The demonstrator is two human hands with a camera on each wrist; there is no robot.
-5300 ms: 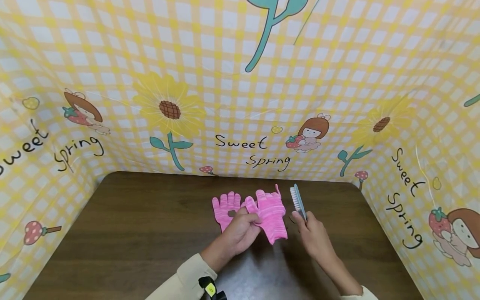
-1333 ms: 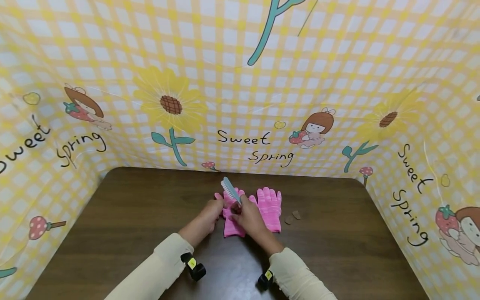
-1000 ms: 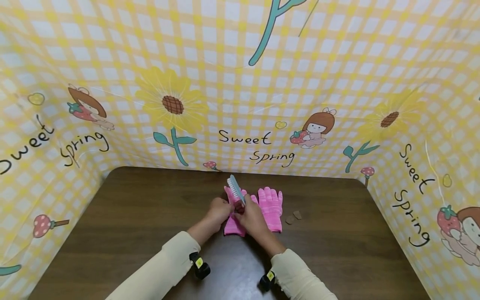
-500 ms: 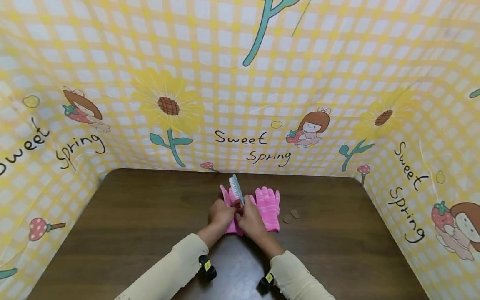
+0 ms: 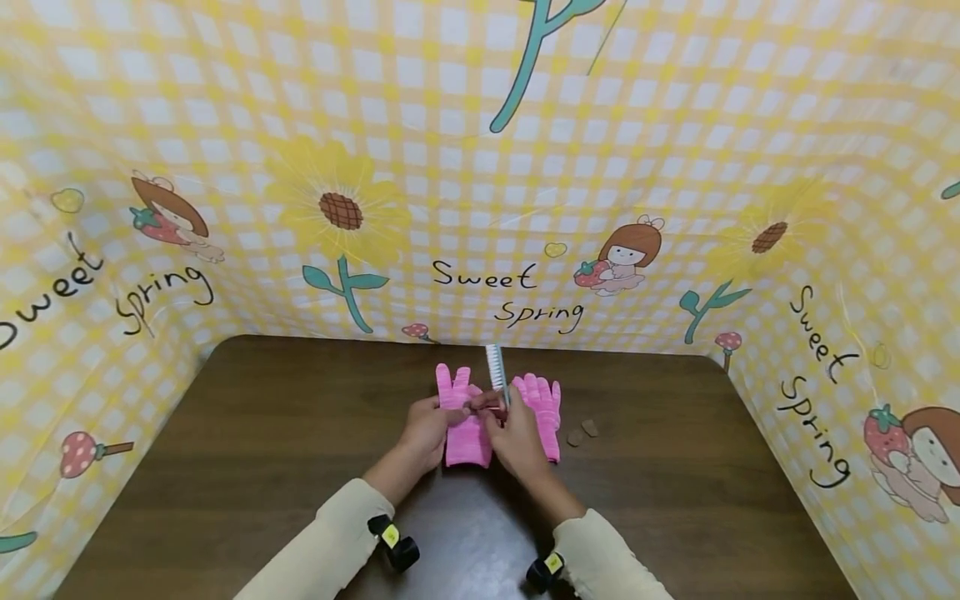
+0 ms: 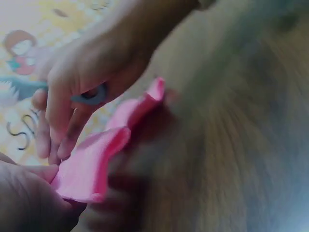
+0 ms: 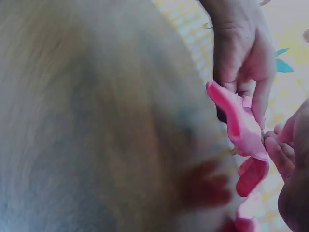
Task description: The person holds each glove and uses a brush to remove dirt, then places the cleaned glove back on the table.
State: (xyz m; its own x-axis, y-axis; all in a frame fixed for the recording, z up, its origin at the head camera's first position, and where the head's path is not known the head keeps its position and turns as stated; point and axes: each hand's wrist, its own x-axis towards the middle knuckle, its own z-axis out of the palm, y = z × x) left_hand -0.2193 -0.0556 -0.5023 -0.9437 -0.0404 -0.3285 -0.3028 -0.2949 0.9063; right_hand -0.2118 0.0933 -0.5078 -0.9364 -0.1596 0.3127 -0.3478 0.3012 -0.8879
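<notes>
My left hand (image 5: 422, 435) grips a pink knitted glove (image 5: 468, 446) by its left side, thumb over the palm, raised off the table in both wrist views. My right hand (image 5: 519, 437) keeps a light-blue brush (image 5: 496, 367) with white bristles tucked in its grip, bristle end pointing away. Its fingertips meet the left thumb at the glove's palm, around a small brownish bit; I cannot tell whether they pinch it. In the left wrist view the brush's handle loop (image 6: 91, 95) shows below the right hand. A second pink glove (image 5: 546, 412) lies just right, partly behind that hand.
Two small flat brown pieces (image 5: 589, 427) lie on the dark wooden table (image 5: 300, 433) to the right of the gloves. A yellow checked cloth (image 5: 480, 208) with printed flowers stands around the back and both sides.
Five seconds ago my left hand held the other glove up; that one now lies on the table, with two brown pieces beside it. Lately the brush has shifted right and the left thumb onto the palm.
</notes>
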